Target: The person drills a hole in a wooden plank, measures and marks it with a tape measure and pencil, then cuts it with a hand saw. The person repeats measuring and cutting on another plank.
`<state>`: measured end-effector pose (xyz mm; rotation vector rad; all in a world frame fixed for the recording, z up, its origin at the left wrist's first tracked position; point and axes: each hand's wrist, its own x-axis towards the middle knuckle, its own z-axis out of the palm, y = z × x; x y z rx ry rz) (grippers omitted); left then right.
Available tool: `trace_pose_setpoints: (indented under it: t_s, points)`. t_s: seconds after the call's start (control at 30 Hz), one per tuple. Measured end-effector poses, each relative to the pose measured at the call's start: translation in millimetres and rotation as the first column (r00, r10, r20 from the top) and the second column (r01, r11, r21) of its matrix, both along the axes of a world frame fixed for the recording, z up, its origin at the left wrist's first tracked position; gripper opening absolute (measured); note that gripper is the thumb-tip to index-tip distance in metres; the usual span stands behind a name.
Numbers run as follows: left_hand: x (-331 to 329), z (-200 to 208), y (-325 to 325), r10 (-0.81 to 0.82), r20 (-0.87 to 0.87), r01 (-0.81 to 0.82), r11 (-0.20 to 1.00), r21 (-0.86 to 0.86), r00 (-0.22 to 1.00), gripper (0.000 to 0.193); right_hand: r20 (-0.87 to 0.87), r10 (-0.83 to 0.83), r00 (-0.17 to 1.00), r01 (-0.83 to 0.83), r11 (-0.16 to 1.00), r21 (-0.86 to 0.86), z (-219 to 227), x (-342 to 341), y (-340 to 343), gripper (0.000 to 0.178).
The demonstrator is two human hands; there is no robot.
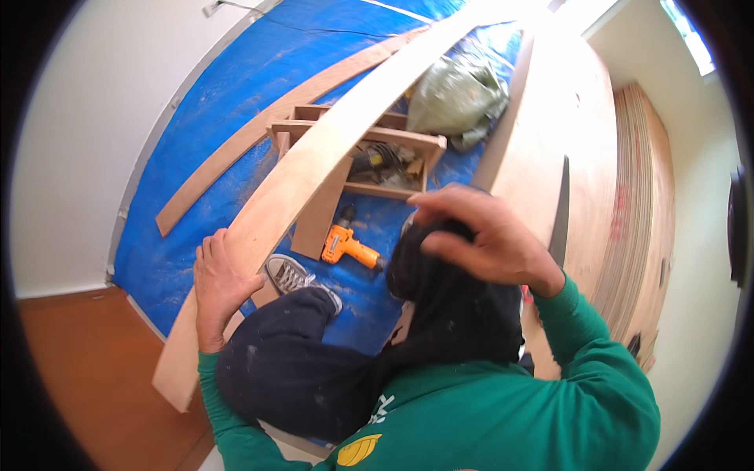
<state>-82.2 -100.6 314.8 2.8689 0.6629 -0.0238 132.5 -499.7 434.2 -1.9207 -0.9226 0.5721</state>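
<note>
In the head view, the left hand [220,279], at 8 to 9 o'clock, grips across a long pale plank [314,161], fingers over the far edge and thumb at the near edge. That plank runs from 7 o'clock up to 1 o'clock, crossing above an open wooden box [428,144] at 12 o'clock. The right hand [495,239], at 3 o'clock, is raised and slightly blurred, its thumb and fingers parted with nothing visible between them. With only 1 hand on it, the plank could twist or slide if its far end, lost in glare, were knocked; it might then strike the box or the orange drill [349,247] near the centre. A foot shifting from the sneaker's [290,275] spot could catch the drill or ruck the blue sheet [204,133]. The tightest edge is probably at 2 to 3 o'clock, where a large wooden panel [542,133] and a stack of boards [636,212] limit the right elbow. A green bag [459,98] crowds 1 o'clock; freer room lies at 10 o'clock, between a curved-looking board [236,169] and the white wall [78,141].
</note>
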Motion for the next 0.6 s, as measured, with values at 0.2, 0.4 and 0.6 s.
trace_pose_setpoints:
  t_s: [0.2, 0.4, 0.6]
  points:
    - [-14, -27, 3, -0.021, -0.028, 0.022, 1.0, 0.022, 0.999, 0.125, -0.044, -0.538, 0.842, 0.54, 0.838, 0.075, -49, -22, -139, 0.033]
    - [-63, -15, 42, 0.012, 0.002, -0.011, 0.969, -0.246, 1.0, 0.118, 0.148, -0.755, 0.639, 0.769, 0.625, -0.131, -113, -16, -280, 0.035]
    - [-102, 86, 31, 0.229, 0.088, -0.198, 0.942, -0.27, 0.97, 0.084, 0.199, -0.442, 0.875, 0.444, 0.567, -0.694, -156, -39, -334, 0.047]
